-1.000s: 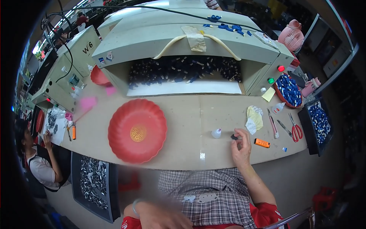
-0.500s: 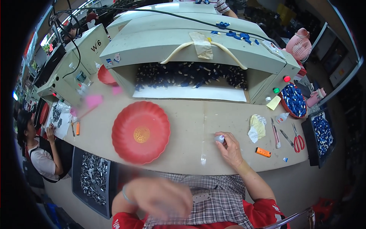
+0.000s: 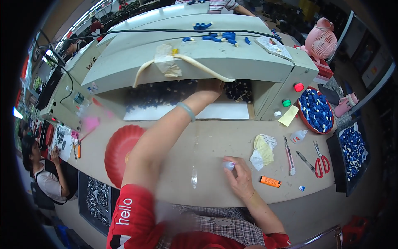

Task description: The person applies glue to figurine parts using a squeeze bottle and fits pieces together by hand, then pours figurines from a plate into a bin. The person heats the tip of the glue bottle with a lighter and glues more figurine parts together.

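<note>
My left arm, with a pale bangle (image 3: 186, 111) at the wrist, stretches forward into the opening of the grey-green cabinet (image 3: 120, 58). Its hand (image 3: 210, 88) is under the cabinet's upper edge among small blue-and-white pieces (image 3: 238, 90), and the fingers are hidden. On the table, my right hand (image 3: 240, 178) is closed round a small whitish squeeze bottle (image 3: 228, 165). A scalloped red plastic bowl (image 3: 118, 149) lies to the left, partly covered by my left forearm.
To the right lie a cloth (image 3: 263, 151), an orange lighter (image 3: 270, 181), a utility knife (image 3: 289, 155), tweezers (image 3: 305, 161), red-handled scissors (image 3: 321, 162) and a small bottle (image 3: 298, 136). A red basket (image 3: 302, 111) holds blue pieces. A co-worker (image 3: 45, 170) sits at left.
My left hand has gone from in front of my body forward into the cabinet opening. The view has shifted; my right hand still holds the bottle.
</note>
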A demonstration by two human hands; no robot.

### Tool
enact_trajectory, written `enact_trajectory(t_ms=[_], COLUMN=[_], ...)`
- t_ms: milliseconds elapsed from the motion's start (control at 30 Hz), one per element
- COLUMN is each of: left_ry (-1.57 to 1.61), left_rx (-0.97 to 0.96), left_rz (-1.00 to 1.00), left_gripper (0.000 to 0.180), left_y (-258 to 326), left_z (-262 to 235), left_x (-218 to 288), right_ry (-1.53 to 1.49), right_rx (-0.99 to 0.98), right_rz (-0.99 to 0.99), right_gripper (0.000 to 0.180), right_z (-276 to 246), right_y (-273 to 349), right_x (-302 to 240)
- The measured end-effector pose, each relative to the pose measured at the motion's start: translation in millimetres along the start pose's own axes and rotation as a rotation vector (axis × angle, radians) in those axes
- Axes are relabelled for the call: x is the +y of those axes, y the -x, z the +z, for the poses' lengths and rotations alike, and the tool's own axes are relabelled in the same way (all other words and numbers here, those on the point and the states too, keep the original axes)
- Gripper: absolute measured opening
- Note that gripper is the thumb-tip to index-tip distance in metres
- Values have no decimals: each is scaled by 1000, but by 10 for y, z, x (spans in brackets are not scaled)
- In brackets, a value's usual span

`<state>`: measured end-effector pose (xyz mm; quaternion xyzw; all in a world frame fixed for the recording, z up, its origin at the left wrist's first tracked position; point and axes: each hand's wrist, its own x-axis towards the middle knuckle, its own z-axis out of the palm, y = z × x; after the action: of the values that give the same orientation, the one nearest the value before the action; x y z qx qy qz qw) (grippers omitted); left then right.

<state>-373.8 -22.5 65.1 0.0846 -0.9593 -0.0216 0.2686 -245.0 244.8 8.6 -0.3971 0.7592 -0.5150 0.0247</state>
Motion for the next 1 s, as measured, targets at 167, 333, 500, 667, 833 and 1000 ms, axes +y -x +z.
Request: enact_trajectory(t_ms=[167, 333, 500, 667, 833, 1000], left_ry=[-60, 17, 170, 973, 1729, 1895], left_rx=[-84, -157, -273, -323, -424, -388], left_rz=[44, 29, -79, -388, -682, -802], left_gripper=[39, 43, 44, 44, 27, 26], left_y=[-190, -238, -57, 632, 1599, 2282], left_z=[592, 569, 188, -204, -883, -1246], left_x=[-41, -81, 41, 33, 318, 475], right_ry=[-13, -6, -21, -275, -668, -872], right_rx=[-81, -55, -51, 25, 58, 47], right_rz=[-52, -78, -32, 139, 263, 389], right_gripper=[34, 34, 37, 35, 39, 33], right_z=[-19, -31, -61, -25, -46, -96], right_y=[-26, -76, -61, 12, 20, 45], right_x=[3, 27, -38, 11, -2, -80])
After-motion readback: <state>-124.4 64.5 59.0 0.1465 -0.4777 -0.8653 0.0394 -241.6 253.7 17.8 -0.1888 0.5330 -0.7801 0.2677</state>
